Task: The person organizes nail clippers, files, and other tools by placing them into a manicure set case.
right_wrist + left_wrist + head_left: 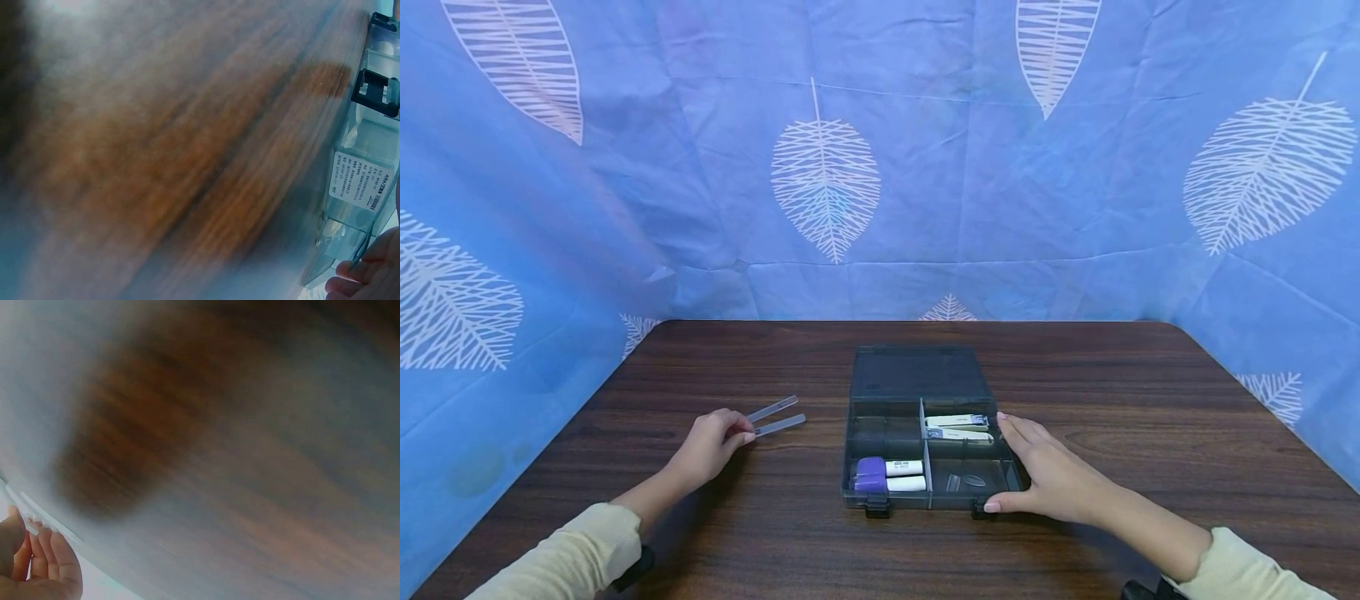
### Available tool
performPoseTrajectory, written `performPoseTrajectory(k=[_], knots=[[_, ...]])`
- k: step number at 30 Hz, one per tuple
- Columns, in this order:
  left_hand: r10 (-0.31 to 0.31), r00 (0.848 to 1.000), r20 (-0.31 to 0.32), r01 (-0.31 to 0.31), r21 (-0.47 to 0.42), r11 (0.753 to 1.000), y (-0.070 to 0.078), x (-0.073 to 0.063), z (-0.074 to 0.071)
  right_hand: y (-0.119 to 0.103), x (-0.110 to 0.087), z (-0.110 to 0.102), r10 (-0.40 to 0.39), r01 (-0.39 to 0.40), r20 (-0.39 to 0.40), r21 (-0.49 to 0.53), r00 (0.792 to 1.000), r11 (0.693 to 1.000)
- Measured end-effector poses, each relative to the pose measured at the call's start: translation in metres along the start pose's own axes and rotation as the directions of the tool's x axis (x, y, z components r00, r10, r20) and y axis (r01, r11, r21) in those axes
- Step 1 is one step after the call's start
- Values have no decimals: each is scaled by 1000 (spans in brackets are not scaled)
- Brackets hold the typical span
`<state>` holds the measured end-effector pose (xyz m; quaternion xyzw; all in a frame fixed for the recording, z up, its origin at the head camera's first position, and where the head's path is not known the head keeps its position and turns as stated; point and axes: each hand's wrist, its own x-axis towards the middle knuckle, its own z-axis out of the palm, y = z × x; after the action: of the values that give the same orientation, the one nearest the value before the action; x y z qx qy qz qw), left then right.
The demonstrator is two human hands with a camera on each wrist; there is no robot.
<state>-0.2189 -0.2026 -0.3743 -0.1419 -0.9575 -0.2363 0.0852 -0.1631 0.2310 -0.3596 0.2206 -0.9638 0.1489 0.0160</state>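
Observation:
My left hand point(715, 442) pinches the end of a narrow clear strip point(781, 425) over the left part of the table. A second clear strip point(772, 407) lies just beyond it, its near end at the fingers. In the left wrist view, fingertips and thumb meet at the pale strips. My right hand point(1052, 475) grips the right side of a dark see-through divided case point(891, 500), thumb at the front corner by a latch, fingers along the side. Its lid point(917, 372) is laid back. Inside are two nail clippers point(957, 422) and two white tubes point(904, 468) with purple caps point(870, 474).
Small clear pieces point(973, 481) lie in the case's front right compartment; the back left one shows its bare floor. A printed label point(360, 180) shows on the case's underside. Brown wooden table point(700, 358) surrounds the case, with a blue leaf-print cloth point(895, 167) behind it.

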Motion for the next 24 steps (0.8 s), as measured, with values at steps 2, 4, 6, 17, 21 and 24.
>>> performPoseTrajectory(k=[2,4,6,17,21,24], knots=[[7,1000,-14,-7,-3,1000,1,1,0,0,0,1,0,0,-6,-3,1000,1000],[13,999,-30,-13,-8,1000,3,1,0,0,0,0,-2,2,-10,-7,1000,1000],[18,999,-49,-19,-16,1000,5,2,0,1,1,0,-6,6,-10,-12,1000,1000],[9,994,-107,-18,-81,997,18,9,0,0,0,-1,-12,12,-16,-14,1000,1000],[29,992,-122,-41,-96,995,22,12,2,0,-1,-1,-16,16,-18,-19,1000,1000],[37,992,-125,-51,-111,993,28,13,4,0,-1,0,-20,20,-19,-23,1000,1000]])
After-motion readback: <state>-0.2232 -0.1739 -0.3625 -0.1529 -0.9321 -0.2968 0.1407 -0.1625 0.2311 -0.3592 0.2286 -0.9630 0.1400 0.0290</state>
